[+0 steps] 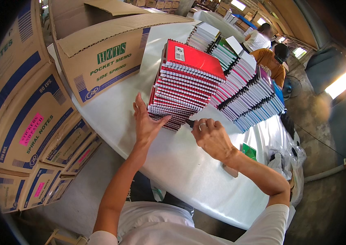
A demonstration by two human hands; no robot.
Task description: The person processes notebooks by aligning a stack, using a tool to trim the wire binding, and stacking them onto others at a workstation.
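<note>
A tall stack of red spiral notebooks (195, 61) stands on the white-covered table, its wire bindings facing me. My left hand (145, 124) rests at the stack's lower left corner, fingers stretched apart and thumb against the bound edges. Closed around a dark, slim, pen-like tool (189, 122) is my right hand (213, 139), which wears a ring. The tool's tip points at the lower bindings; its exact kind is hidden by the fingers. More spiral notebooks (248, 96), with pink, blue and dark edges, stand in stacks just right of the red ones.
An open cardboard carton (103, 61) sits at the table's left. Closed cartons (30, 126) are piled beside the table (181, 171). A green packet (248, 151) lies by my right forearm, and clear plastic (291, 157) bunches at the right edge. Two people (272, 61) sit farther back.
</note>
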